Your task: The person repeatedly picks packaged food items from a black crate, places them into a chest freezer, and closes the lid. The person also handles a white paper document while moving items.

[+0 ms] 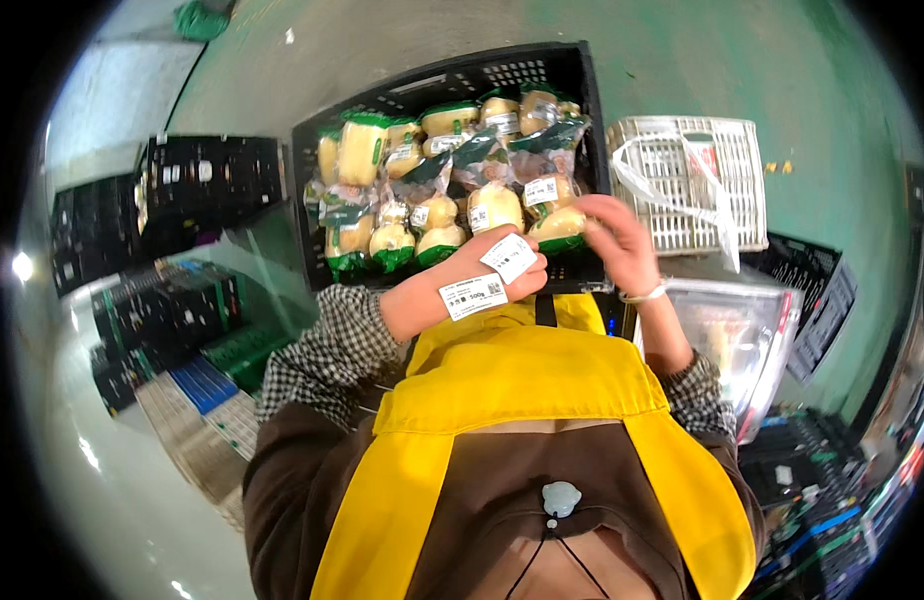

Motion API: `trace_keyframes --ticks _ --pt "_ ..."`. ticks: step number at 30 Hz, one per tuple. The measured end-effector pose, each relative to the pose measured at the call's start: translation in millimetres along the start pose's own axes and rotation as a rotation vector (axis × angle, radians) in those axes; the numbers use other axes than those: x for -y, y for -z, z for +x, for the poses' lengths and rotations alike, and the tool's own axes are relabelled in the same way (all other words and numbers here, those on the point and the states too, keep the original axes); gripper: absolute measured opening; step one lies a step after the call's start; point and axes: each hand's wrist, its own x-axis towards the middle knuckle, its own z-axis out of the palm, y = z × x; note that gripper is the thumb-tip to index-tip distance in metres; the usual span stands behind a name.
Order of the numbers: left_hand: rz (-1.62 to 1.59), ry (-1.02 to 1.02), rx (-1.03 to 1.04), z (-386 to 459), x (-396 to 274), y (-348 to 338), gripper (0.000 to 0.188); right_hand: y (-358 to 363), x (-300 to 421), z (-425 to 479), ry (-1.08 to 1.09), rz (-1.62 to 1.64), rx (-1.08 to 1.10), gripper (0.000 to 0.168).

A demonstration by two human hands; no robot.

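A black plastic crate [603, 161] in front of me holds several clear bags of pale yellow vegetables [495, 208] with green printed ends; many bear white labels. My left hand [510, 259] is at the crate's near edge, its fingers curled; what they may hold is hidden. One printed white label [509, 259] lies on the back of that hand, and another label [474, 297] lies on the forearm. My right hand [619, 240], blurred, has its fingers apart beside a labelled bag [558, 225] at the crate's near right corner. Whether it touches the bag is unclear.
A white plastic basket [687, 225] with a white strap across it stands right of the crate. Below it is a clear-topped case or machine [721, 337]. Black crates [214, 180] stand at left, with more stacked crates [799, 457] at lower right. The floor [694, 60] is green.
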Motion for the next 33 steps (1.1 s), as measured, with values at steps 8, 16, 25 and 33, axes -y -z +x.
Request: trace_keyframes --ticks 8,16,25,33 --pt "-1.219 0.328 -0.252 -83 -6 -21 0.009 -102 82 83 0.084 0.063 0.916 0.027" --pt "-0.909 0.020 -0.366 -141 1 38 0.018 -210 88 122 -0.223 0.358 1.349 0.017" --pt "-1.011 -0.100 -0.775 -228 27 46 0.018 -314 73 162 -0.503 0.382 1.581 0.040" --pt "-1.327 -0.229 -0.671 -259 60 48 0.016 -358 68 146 -0.815 0.809 1.439 0.018"
